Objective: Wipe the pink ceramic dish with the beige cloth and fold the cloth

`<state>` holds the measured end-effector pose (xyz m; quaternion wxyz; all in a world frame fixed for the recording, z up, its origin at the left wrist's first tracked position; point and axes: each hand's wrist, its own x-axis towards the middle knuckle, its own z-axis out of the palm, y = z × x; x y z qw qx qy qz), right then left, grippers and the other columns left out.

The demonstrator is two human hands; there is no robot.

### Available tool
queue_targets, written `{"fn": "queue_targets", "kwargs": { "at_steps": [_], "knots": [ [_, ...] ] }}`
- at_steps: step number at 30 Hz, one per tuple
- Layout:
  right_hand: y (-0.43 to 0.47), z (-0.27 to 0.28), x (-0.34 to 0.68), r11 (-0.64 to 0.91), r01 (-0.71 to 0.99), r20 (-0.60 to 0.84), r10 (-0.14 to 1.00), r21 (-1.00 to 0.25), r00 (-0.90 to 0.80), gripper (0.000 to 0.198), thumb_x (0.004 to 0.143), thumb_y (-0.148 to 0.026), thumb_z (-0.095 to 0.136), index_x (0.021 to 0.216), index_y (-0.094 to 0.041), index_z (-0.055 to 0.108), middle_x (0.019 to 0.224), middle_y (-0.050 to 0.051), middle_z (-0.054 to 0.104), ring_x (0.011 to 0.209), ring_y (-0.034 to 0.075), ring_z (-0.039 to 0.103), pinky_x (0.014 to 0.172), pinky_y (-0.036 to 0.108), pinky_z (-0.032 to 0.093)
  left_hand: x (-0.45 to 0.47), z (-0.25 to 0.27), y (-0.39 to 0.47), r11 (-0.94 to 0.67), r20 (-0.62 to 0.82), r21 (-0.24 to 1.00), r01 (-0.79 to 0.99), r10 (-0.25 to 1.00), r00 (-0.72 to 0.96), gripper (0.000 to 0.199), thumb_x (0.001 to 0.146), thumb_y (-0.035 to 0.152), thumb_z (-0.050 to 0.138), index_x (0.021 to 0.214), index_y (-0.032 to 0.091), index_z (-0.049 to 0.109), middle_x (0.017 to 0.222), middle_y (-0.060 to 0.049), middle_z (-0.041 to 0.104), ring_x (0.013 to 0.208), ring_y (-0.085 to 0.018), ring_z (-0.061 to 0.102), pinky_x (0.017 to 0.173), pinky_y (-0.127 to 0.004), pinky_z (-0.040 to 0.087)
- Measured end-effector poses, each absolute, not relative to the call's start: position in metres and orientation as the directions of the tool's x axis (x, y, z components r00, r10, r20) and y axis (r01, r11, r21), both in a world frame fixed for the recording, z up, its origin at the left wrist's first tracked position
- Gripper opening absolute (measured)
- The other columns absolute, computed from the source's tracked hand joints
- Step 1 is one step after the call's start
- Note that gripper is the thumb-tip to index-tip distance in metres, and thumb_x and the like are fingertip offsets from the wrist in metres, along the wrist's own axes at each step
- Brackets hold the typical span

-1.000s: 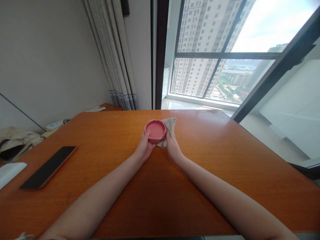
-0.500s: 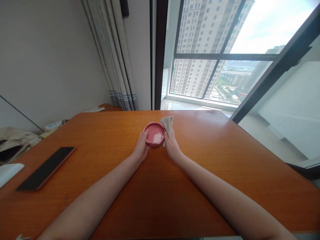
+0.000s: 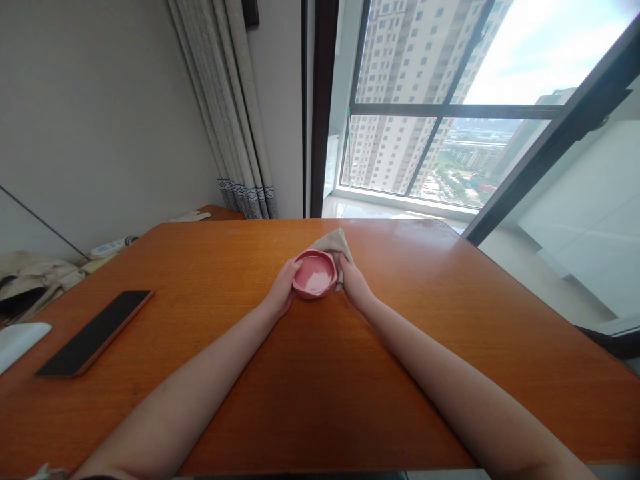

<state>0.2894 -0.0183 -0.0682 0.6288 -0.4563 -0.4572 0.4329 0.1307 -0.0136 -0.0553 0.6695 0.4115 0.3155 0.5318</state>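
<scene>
A pink faceted bowl (image 3: pixel 315 275) is held over the middle of the wooden table (image 3: pixel 320 387), its shiny inside turned toward me. My left hand (image 3: pixel 285 285) grips the bowl's left side, thumb over the rim. At the bowl's right side, my right hand (image 3: pixel 354 280) is closed on a light grey cloth (image 3: pixel 336 243). The cloth lies against the outside of the bowl and spreads behind its far rim. The fingers of my right hand are partly hidden by the cloth and bowl.
A long black pad with a reddish edge (image 3: pixel 97 333) lies on the left of the table, beside a white object (image 3: pixel 23 343). Crumpled fabric (image 3: pixel 37 283) and a power strip (image 3: pixel 111 247) sit past the left edge. A window stands beyond the far edge.
The bowl has shifted slightly right and turned in my left hand. My right hand has moved a little right, and the cloth now spreads further behind the bowl.
</scene>
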Motion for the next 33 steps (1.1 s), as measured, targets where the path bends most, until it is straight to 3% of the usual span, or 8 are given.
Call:
{"fn": "queue_targets", "kwargs": {
  "at_steps": [4,8,12,17,22,25,30,33],
  "knots": [
    [-0.023,-0.067,0.271,0.044,-0.418,0.016,0.997,-0.907,0.072,0.043,0.082,-0.053,0.050,0.110,-0.023,0.064,0.114,0.003,0.067,0.113,0.026,0.058,0.095,0.042,0.050,0.137,-0.050,-0.015,0.126,-0.048,0.796,-0.593,0.988,0.146,0.037,0.081,0.041,0.056,0.112,0.021,0.061,0.117,-0.003,0.063,0.114,-0.022,0.054,0.094,-0.034,0.047],
    [-0.032,-0.071,0.249,0.034,-0.438,0.035,0.999,-0.898,0.006,0.046,0.085,-0.054,0.045,0.118,-0.026,0.059,0.113,0.000,0.067,0.111,0.024,0.060,0.091,0.042,0.053,0.139,-0.047,-0.016,0.029,-0.012,0.785,-0.619,0.999,0.031,0.038,0.082,0.042,0.054,0.116,0.024,0.056,0.122,-0.002,0.060,0.117,-0.021,0.052,0.093,-0.033,0.048],
    [-0.027,-0.075,0.254,0.062,-0.464,0.014,0.994,-0.883,0.106,0.045,0.084,-0.052,0.047,0.119,-0.025,0.058,0.119,0.001,0.064,0.116,0.024,0.057,0.095,0.041,0.051,0.135,-0.052,-0.013,0.020,0.034,0.854,-0.519,0.995,0.094,0.040,0.078,0.035,0.061,0.116,0.023,0.054,0.124,-0.004,0.057,0.115,-0.020,0.052,0.091,-0.030,0.048],
    [-0.015,-0.075,0.277,0.027,-0.479,-0.092,0.970,-0.877,0.223,0.034,0.081,-0.044,0.053,0.101,-0.020,0.065,0.111,0.005,0.068,0.114,0.026,0.058,0.099,0.042,0.047,0.135,-0.057,-0.014,0.240,-0.201,0.917,-0.319,0.968,0.150,0.047,0.075,0.045,0.063,0.115,0.024,0.051,0.122,-0.007,0.055,0.104,-0.023,0.057,0.075,-0.033,0.053],
    [-0.023,-0.073,0.266,-0.061,-0.521,-0.100,0.994,-0.851,0.046,0.035,0.082,-0.045,0.051,0.105,-0.022,0.064,0.112,0.003,0.068,0.111,0.025,0.060,0.095,0.041,0.050,0.138,-0.056,-0.012,0.035,-0.034,0.912,-0.409,0.999,0.008,0.035,0.081,0.040,0.056,0.112,0.023,0.056,0.121,-0.004,0.058,0.113,-0.020,0.052,0.093,-0.030,0.045],
    [-0.026,-0.073,0.258,-0.055,-0.566,-0.073,0.997,-0.823,0.010,0.034,0.083,-0.043,0.051,0.111,-0.026,0.061,0.111,-0.001,0.068,0.108,0.022,0.061,0.093,0.040,0.051,0.136,-0.055,-0.010,-0.065,0.047,0.878,-0.474,0.998,-0.048,0.036,0.081,0.038,0.056,0.115,0.026,0.053,0.125,-0.001,0.055,0.116,-0.018,0.050,0.094,-0.028,0.044],
    [-0.018,-0.075,0.269,-0.005,-0.599,-0.162,0.964,-0.801,0.210,0.026,0.081,-0.036,0.057,0.101,-0.022,0.065,0.104,0.001,0.070,0.107,0.021,0.061,0.091,0.034,0.050,0.133,-0.055,-0.012,0.198,-0.172,0.927,-0.318,0.979,0.107,0.039,0.079,0.043,0.058,0.112,0.024,0.050,0.115,-0.006,0.057,0.097,-0.019,0.058,0.070,-0.031,0.054],
    [-0.018,-0.072,0.274,-0.056,-0.630,-0.241,0.947,-0.775,0.213,0.019,0.082,-0.033,0.056,0.091,-0.020,0.067,0.098,0.003,0.072,0.103,0.021,0.062,0.088,0.031,0.051,0.135,-0.053,-0.016,0.276,-0.233,0.925,-0.262,0.955,0.182,0.040,0.081,0.045,0.055,0.115,0.024,0.051,0.119,-0.007,0.056,0.096,-0.020,0.058,0.062,-0.028,0.053]
  ]
}}
